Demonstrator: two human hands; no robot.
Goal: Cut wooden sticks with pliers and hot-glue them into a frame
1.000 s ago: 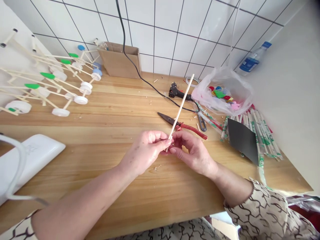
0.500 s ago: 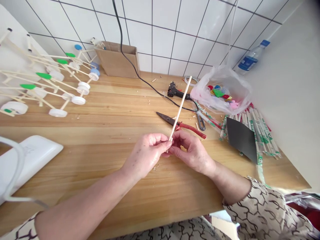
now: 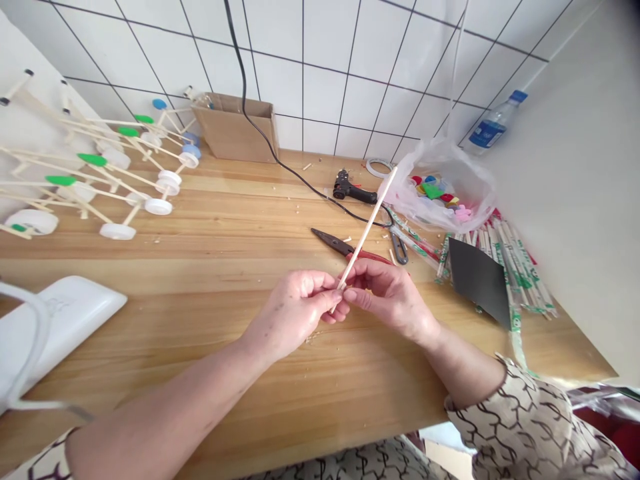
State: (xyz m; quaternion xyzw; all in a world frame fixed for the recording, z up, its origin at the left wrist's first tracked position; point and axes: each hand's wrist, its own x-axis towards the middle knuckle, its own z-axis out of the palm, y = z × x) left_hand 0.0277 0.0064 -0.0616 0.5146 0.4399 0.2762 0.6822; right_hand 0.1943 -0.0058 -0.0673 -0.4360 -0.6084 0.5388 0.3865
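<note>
Near its lower end, a pale wooden chopstick (image 3: 369, 223) is pinched between the thumb and fingers of my left hand (image 3: 295, 307). It slants up and to the right, away from me. My right hand (image 3: 387, 297) meets the left one at the same end, thumb and fingers closed on the stick; a small light piece seems to sit there, mostly covered by fingertips. Just beyond my hands lie long-nose pliers (image 3: 333, 241) with red handles, partly hidden by the right hand and crossed by the chopstick.
A black glue gun (image 3: 353, 190), a tape roll (image 3: 379, 167) and a plastic bag of coloured pieces (image 3: 440, 193) lie behind. Wrapped chopsticks (image 3: 520, 267) and a black sheet (image 3: 479, 280) are right. Stick-built wheeled frames (image 3: 117, 231), a cardboard box (image 3: 237, 130) and a white device (image 3: 75, 313) are left.
The chopstick's far end has tipped further right and slightly lower. My right fingers have shifted along its lower end, now covering more of the pliers' handles. The view has moved slightly.
</note>
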